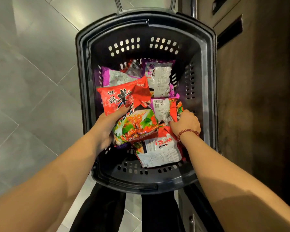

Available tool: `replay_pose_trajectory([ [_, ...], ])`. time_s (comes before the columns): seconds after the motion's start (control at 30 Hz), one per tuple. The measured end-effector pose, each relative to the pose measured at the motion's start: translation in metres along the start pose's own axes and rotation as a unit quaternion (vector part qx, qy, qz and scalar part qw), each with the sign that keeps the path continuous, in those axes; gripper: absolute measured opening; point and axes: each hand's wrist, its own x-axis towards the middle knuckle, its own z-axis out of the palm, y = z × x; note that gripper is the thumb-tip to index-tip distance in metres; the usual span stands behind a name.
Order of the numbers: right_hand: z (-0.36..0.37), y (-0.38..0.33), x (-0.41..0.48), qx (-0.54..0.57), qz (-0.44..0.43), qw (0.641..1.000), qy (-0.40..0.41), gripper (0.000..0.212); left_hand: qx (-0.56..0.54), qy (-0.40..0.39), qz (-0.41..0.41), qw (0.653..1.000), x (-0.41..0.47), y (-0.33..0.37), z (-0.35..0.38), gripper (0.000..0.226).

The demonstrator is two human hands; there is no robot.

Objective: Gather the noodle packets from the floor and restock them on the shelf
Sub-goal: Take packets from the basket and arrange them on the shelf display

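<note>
A black perforated plastic basket (206, 67) stands on the grey tiled floor (32, 81) beside a dark wooden cabinet (258, 97) and holds a loose heap of red and purple noodle packets. The left grip (107, 126) curls round the side of a large red noodle packet (124, 99), thumb on top. The right grip (185, 123), with a red bead bracelet (187, 132) at the wrist, pinches the edge of a red-and-white packet (164, 109) lying back-up.

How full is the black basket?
Partly full: noodle packets cover the bottom of the basket, well below its rim; left hand and right hand each grip one.
</note>
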Motion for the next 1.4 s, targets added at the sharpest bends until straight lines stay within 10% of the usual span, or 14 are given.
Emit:
replay_pose_trajectory([
  [0.2, -0.017, 0.017, -0.031, 0.174, -0.048, 0.982, 0.059, 0.019, -0.036, 0.010, 0.010, 0.999, -0.037, -0.002, -0.001, 0.040],
  [0.4, -0.090, 0.007, -0.099, 0.460, -0.095, 0.879, 0.077, 0.013, -0.054, 0.055, 0.020, 0.997, -0.105, 0.028, 0.006, 0.063],
  [0.63, -0.201, 0.011, -0.193, 0.685, -0.084, 0.723, 0.018, 0.016, -0.059, 0.013, 0.058, 0.996, -0.217, 0.098, 0.035, 0.011],
  [0.83, -0.286, 0.033, -0.277, 0.626, -0.301, 0.710, 0.116, 0.043, -0.023, -0.056, 0.083, 0.995, -0.319, 0.146, 0.075, 0.017],
  [1.03, -0.362, 0.055, -0.322, 0.437, -0.502, 0.670, 0.330, 0.034, 0.073, -0.177, 0.148, 0.970, -0.395, 0.184, 0.136, 0.073],
  [1.23, -0.409, 0.113, -0.342, 0.223, -0.488, 0.705, 0.464, 0.043, 0.080, -0.215, 0.166, 0.959, -0.428, 0.199, 0.202, 0.029],
  [1.4, -0.410, 0.158, -0.360, 0.328, -0.458, 0.706, 0.429, 0.049, 0.109, -0.242, 0.202, 0.943, -0.440, 0.185, 0.257, 0.038],
])
